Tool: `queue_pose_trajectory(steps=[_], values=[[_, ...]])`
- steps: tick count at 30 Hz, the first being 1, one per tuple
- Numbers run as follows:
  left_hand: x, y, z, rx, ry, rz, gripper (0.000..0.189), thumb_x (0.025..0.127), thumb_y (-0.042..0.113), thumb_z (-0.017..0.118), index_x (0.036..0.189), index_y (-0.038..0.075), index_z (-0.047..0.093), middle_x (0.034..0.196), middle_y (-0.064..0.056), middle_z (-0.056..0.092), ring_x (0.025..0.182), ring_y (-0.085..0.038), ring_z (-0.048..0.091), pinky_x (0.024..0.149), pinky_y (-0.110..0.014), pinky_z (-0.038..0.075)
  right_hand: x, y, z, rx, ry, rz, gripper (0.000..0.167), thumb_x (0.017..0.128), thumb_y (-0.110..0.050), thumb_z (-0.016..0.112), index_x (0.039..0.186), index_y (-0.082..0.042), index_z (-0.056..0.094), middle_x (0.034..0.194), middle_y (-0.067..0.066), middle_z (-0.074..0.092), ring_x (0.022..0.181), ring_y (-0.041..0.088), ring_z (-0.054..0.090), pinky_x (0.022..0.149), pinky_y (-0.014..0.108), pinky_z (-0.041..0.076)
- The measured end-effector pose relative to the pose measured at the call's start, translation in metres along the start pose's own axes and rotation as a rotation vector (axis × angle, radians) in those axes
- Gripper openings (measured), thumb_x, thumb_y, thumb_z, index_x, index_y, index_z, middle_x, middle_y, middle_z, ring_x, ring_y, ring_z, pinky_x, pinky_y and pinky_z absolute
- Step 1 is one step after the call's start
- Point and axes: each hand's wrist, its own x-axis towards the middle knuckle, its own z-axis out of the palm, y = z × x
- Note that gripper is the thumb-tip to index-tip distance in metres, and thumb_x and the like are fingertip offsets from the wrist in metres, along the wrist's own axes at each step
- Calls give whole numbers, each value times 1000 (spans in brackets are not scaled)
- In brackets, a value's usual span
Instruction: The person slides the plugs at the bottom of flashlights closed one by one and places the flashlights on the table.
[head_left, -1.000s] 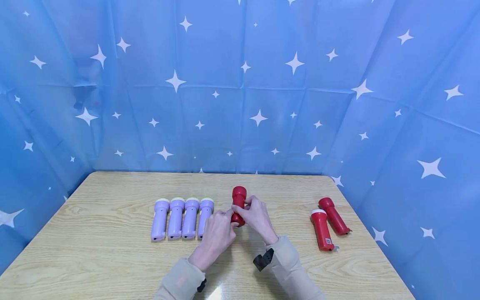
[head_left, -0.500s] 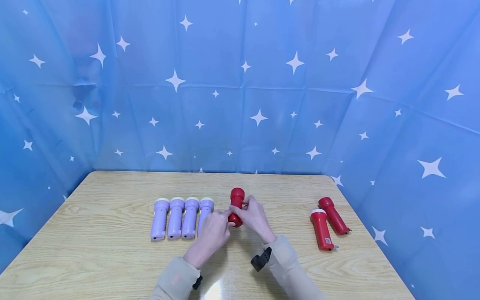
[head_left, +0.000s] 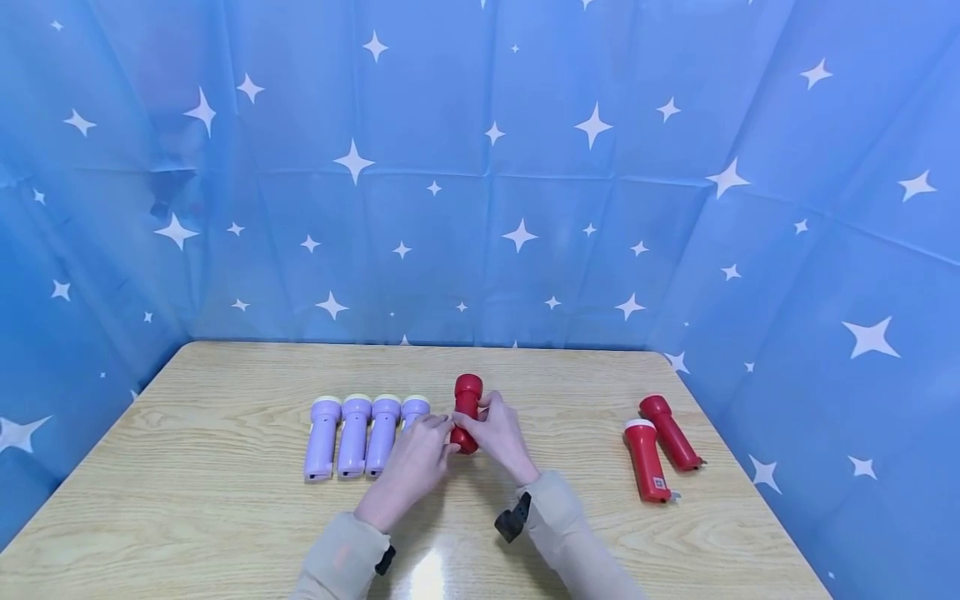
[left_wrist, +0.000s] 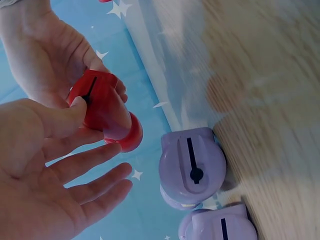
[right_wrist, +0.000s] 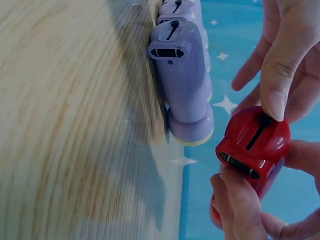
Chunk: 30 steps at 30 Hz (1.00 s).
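Observation:
Over the middle of the table I hold a red flashlight (head_left: 468,396), its head pointing away from me. My right hand (head_left: 497,437) grips its body from the right, with fingers wrapped along the side in the right wrist view. At its near end is my left hand (head_left: 415,461); the thumb (left_wrist: 75,117) presses on a black knob in the end slot (right_wrist: 257,136), the index finger lies along the body, and the other fingers are spread. A dark recess with thin metal strips (right_wrist: 240,166) shows beside that slot.
Several lilac flashlights (head_left: 322,437) lie side by side left of my hands, the nearest partly covered by my left hand. At the table's right are two red flashlights, one white-rimmed (head_left: 647,467) and one behind it (head_left: 672,437). A blue starry curtain (head_left: 480,275) stands behind the table (head_left: 225,533).
Both hands and the red flashlight have drifted slightly left, so my left hand covers more of the nearest lilac flashlight. The flashlights on the table stay where they were.

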Motion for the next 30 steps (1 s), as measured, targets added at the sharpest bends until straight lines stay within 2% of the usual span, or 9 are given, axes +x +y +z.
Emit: queue_pose_trajectory(steps=[5,9,16,21,27,30], values=[[-2,-3,-3,16,-19,-12,31,84,15,70,109,-3,66,113,-22,67,107,-39,62,94,-45,50,1,0,4,-12,-3,-7,42,81,-25,72,101,4,50,83,17,65,64,14,58,54,22,48],[-5,-6,-6,38,-75,-73,37,87,15,67,118,-3,62,127,-26,59,120,-46,52,102,-54,42,1,0,6,-19,-13,-6,42,82,-25,72,102,5,50,80,16,64,62,13,56,54,21,46],[-8,-17,-13,152,-182,-294,46,90,25,61,131,5,54,146,-21,42,136,-52,30,100,-74,27,-2,2,10,-74,-36,-26,41,82,-25,72,101,4,51,81,13,65,63,13,56,53,22,46],[-11,-25,-16,135,-272,-418,53,94,30,55,141,7,44,152,-22,31,140,-54,17,99,-79,17,-4,1,18,-135,-68,-39,41,81,-25,74,101,3,51,79,10,60,62,14,52,52,22,45],[-13,-31,-16,123,-315,-462,53,96,31,51,144,10,41,153,-22,29,139,-55,18,95,-83,18,-5,-2,29,-195,-95,-73,39,80,-23,75,95,2,50,74,8,55,60,13,51,50,22,43],[-14,-32,-17,107,-328,-478,52,97,31,50,144,11,41,154,-21,27,139,-55,16,93,-83,19,-6,-3,33,-191,-117,-72,39,80,-24,75,96,2,50,76,9,57,60,14,54,51,23,47]])
